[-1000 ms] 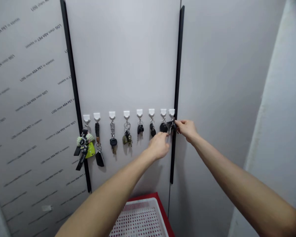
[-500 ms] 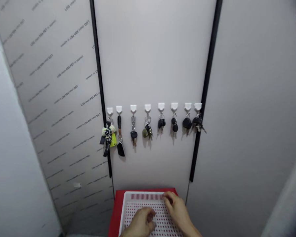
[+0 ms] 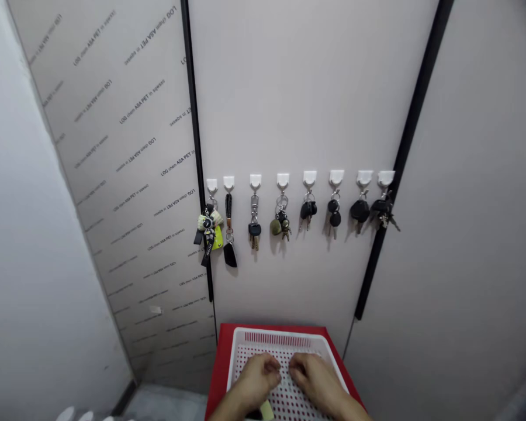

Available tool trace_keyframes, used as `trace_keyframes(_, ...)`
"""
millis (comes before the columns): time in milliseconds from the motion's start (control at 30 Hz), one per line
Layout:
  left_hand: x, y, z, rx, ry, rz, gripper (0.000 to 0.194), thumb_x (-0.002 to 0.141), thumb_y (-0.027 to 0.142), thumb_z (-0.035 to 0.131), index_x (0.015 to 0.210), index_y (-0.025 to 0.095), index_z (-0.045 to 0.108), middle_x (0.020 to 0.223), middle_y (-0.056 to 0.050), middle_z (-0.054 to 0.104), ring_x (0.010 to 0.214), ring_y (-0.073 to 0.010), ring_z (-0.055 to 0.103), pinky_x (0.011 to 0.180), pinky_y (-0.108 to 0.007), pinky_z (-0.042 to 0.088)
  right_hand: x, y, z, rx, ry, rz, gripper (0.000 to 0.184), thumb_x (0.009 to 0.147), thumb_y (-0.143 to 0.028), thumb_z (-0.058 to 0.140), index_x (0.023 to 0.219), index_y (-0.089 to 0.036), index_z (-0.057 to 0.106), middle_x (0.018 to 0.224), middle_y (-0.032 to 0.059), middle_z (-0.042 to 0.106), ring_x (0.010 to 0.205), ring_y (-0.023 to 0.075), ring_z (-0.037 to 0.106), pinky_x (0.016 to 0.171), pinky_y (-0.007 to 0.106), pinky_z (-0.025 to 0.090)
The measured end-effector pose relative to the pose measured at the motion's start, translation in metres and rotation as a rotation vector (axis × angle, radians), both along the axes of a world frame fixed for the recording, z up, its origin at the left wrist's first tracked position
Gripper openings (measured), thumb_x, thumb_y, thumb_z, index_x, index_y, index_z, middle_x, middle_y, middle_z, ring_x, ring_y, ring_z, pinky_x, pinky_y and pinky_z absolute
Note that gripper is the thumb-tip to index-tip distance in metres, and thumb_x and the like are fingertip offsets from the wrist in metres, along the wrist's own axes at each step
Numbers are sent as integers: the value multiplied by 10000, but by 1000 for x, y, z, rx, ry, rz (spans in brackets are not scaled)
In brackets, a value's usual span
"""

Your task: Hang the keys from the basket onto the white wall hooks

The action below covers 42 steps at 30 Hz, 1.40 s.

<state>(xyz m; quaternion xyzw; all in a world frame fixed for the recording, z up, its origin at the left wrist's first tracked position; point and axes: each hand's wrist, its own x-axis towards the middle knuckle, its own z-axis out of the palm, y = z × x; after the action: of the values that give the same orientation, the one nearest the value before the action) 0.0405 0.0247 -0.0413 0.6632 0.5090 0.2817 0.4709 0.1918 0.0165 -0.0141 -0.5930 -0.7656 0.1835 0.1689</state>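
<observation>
Two bare hands low in the view, and both are over the white basket! The basket sits on the red table, close up to its far edge, with red showing along the left and right sides. The left hand is toward the basket's left wall, the right hand toward the right wall, fingertips facing each other across a strip of perforated floor.

And the grip? Fingers loosely curled on both sides, thumbs close to fingertips, a narrow shape. Nothing shows in either one, but whether something small is tucked inside, one cannot tell from here.

Now the key relation: a pale yellow piece peeks out by the left wrist, on the near side of that hand, seemingly inside the basket and left of its middle. So it lies back toward the person from the left grip, and the left hand is clearly the nearer; the right is across the gap. The piece is cut off by the frame and partly covered, so its long axis can't be read.

Up beyond the table's far edge, well apart from both hands, eight white hooks line the wall panel, each with keys or a fob hanging straight down below!
</observation>
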Motion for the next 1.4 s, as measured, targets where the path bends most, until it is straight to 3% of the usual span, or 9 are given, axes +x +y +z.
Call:
trace_keyframes(333, 1, -7, 9, -33, 70, 107, 277, 487, -11, 406, 711, 102, 524, 454, 72, 334, 411, -33, 282, 409, -167, 220, 0, -4, 4, -55, 21, -6, 251, 575, -141, 369, 722, -171, 569, 574, -4, 544, 537, 98, 448, 487, 198, 271)
trace_keyframes(433, -3, -4, 29, -43, -19, 170, 395, 488, -49, 352, 831, 93, 488, 442, 82, 308, 385, -27, 256, 392, -166, 191, 0, 0, 19, -136, 110, 33, 414, 523, -66, 366, 901, -146, 513, 517, -33, 482, 465, 67, 392, 441, 180, 255)
trace_keyframes(567, -14, 2, 103, 79, -373, 136, 556, 515, -34, 381, 1054, 92, 334, 442, 94, 313, 379, -23, 256, 392, -161, 192, -2, 7, 77, -170, 327, 88, 633, 525, -35, 358, 1147, -97, 259, 393, -94, 314, 363, 43, 258, 377, 169, 201)
trace_keyframes(733, -25, -18, 225, 358, -790, -72, 703, 576, 85, 481, 1162, 260, 134, 456, 102, 309, 377, -13, 229, 395, -152, 173, -14, -14, 187, 303, 834, 195, 677, 620, -127, 402, 1197, -228, 62, 431, -98, 277, 375, 43, 246, 381, 165, 222)
trace_keyframes(867, -24, -39, 270, 476, -864, -206, 733, 585, 127, 516, 1161, 321, 107, 467, 96, 314, 393, -12, 250, 413, -154, 193, -22, -34, 230, 478, 1029, 321, 683, 633, -147, 419, 1188, -291, 47, 442, -93, 310, 388, 52, 291, 394, 179, 263)
trace_keyframes(1033, -14, -42, 273, 479, -861, -262, 741, 591, 135, 513, 1168, 312, 84, 466, 95, 311, 393, -14, 254, 415, -153, 205, -26, -36, 232, 480, 1076, 339, 689, 628, -146, 425, 1194, -263, 51, 429, -98, 309, 383, 47, 298, 391, 178, 271)
trace_keyframes(1200, -14, -30, 261, 526, -699, -186, 716, 598, 138, 494, 1173, 277, 91, 475, 92, 318, 401, -18, 279, 429, -150, 244, -28, -33, 230, 428, 1018, 304, 675, 632, -171, 433, 1194, -247, 67, 425, -102, 305, 375, 41, 289, 383, 167, 255)
trace_keyframes(1267, -26, -17, 251, 609, -547, -25, 665, 589, 124, 484, 1158, 252, 165, 518, 76, 363, 442, -29, 332, 469, -159, 290, -30, -25, 224, 367, 928, 245, 603, 629, -187, 438, 1173, -203, 180, 412, -102, 287, 365, 39, 280, 377, 166, 252)
trace_keyframes(1400, -62, 20, 238, 880, -194, 617, 473, 574, 155, 482, 1031, 189, 367, 781, -13, 463, 713, -100, 436, 658, -222, 347, -43, 5, 212, 308, 723, 90, 369, 620, -263, 434, 948, -98, 471, 491, -39, 436, 445, 65, 406, 451, 200, 344)
